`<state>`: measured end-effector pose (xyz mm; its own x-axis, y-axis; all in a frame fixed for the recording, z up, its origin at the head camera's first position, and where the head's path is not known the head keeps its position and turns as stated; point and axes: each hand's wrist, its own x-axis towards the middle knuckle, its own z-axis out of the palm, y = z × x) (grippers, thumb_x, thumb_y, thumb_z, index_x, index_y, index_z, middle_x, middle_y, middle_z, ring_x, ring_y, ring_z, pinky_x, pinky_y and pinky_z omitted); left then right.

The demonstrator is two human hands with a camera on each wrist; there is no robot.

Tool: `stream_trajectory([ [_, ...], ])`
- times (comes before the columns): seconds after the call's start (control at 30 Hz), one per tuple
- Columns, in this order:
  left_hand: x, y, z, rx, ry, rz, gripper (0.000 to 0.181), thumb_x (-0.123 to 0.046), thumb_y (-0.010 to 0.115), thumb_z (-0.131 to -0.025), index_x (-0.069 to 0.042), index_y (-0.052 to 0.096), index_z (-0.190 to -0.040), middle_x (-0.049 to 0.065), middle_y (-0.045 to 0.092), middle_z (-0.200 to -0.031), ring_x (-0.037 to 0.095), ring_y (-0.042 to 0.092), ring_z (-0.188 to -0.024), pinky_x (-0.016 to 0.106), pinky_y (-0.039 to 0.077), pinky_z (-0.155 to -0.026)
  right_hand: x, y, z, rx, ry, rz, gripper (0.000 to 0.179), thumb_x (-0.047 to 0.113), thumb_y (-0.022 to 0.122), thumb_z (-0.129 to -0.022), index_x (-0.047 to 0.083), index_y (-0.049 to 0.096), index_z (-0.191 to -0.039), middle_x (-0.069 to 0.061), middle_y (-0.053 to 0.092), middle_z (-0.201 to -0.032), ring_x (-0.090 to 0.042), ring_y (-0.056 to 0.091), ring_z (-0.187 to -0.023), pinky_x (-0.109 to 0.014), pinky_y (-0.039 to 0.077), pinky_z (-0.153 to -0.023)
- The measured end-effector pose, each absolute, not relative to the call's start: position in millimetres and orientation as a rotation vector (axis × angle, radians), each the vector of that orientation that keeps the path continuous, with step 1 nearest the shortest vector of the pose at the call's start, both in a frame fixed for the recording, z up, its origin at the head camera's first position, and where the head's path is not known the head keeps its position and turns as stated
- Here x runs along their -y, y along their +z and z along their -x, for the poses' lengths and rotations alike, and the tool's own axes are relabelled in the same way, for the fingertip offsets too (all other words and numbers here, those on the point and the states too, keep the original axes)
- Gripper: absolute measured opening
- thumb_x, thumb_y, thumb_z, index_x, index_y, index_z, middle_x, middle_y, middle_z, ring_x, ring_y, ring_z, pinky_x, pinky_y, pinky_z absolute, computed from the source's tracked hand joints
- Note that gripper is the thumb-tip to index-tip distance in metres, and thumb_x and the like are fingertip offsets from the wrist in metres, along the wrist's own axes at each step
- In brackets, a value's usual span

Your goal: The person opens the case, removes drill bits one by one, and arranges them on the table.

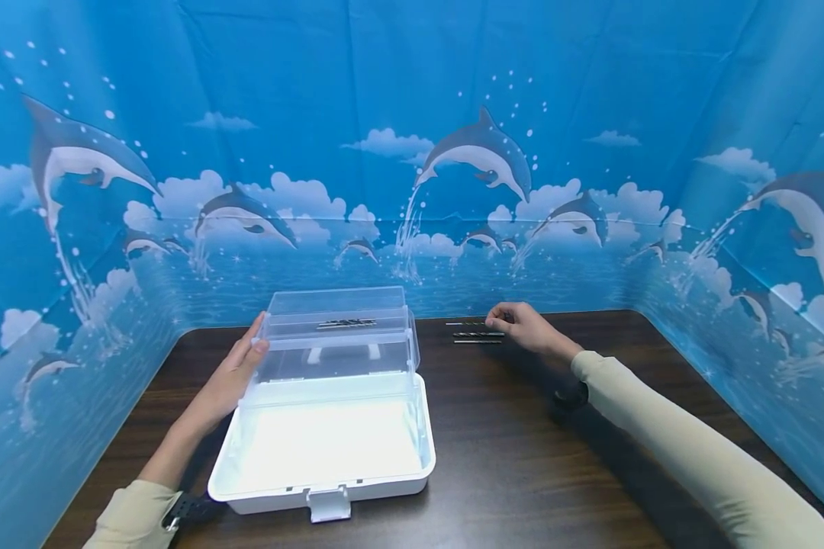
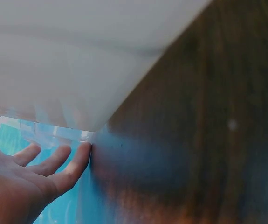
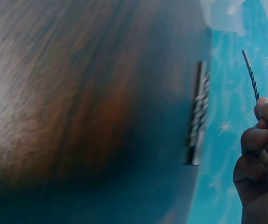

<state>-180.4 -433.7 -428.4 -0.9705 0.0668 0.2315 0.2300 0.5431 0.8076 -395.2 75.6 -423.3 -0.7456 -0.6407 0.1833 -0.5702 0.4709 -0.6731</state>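
A white storage box [image 1: 326,488] stands with its clear lid and trays [image 1: 343,301] raised. My left hand [image 1: 233,374] holds the left side of this clear upper part, thumb in front. In the left wrist view, the left hand's fingers [image 2: 73,165] reach behind the clear plastic. Several drill bits [image 1: 346,323] lie in a raised tray. My right hand [image 1: 525,328] pinches a thin drill bit [image 3: 250,70] between thumb and finger, at the table's far edge. Just below that hand, more drill bits [image 1: 477,341] lie side by side on the table.
The dark wooden table [image 1: 522,457] ends at the back against a blue dolphin-print curtain [image 1: 384,252], which also hangs along both sides. A white latch [image 1: 329,505] hangs from the box's front edge. A dark band [image 1: 192,507] is on the left wrist.
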Motion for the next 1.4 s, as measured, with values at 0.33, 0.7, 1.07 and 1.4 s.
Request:
stream_trajectory([
  [0.33, 431, -428, 184, 2.606, -1.401, 0.252, 0.061, -0.038, 0.033, -0.112, -0.045, -0.002, -0.161, 0.010, -0.007, -0.169, 0.048, -0.002, -0.150, 0.086, 0.014, -0.096, -86, -447, 408, -2.643, -1.089, 0.988, 0.017, 0.018, 0.058, -0.107, 0.007, 0.071, -0.106, -0.007, 0.066, -0.097, -0.023, 0.053, -0.079, -0.039, 0.044, -0.069],
  [0.7, 435, -431, 184, 2.602, -1.406, 0.259, 0.060, -0.038, 0.033, -0.112, -0.044, -0.002, -0.161, 0.010, -0.007, -0.169, 0.047, -0.003, -0.150, 0.086, 0.012, -0.097, -90, -456, 411, -2.646, -1.073, 0.994, 0.016, 0.017, 0.058, -0.107, 0.007, 0.070, -0.106, -0.004, 0.066, -0.096, -0.022, 0.056, -0.083, -0.041, 0.047, -0.074],
  [1.07, 434, -431, 182, 2.597, -1.404, 0.266, 0.061, -0.037, 0.033, -0.113, -0.044, -0.002, -0.162, 0.011, -0.006, -0.169, 0.050, -0.001, -0.149, 0.087, 0.016, -0.094, -92, -461, 411, -2.691, -1.060, 0.979, 0.012, 0.017, 0.064, -0.103, 0.010, 0.074, -0.103, -0.001, 0.068, -0.093, -0.021, 0.060, -0.086, -0.042, 0.049, -0.079],
  [1.4, 435, -429, 182, 2.606, -1.398, 0.251, 0.060, -0.038, 0.033, -0.112, -0.045, -0.002, -0.161, 0.010, -0.007, -0.169, 0.050, 0.000, -0.149, 0.087, 0.016, -0.094, -91, -462, 413, -2.694, -1.059, 0.913, 0.014, 0.018, 0.065, -0.103, 0.009, 0.076, -0.104, -0.001, 0.069, -0.094, -0.020, 0.061, -0.085, -0.041, 0.050, -0.077],
])
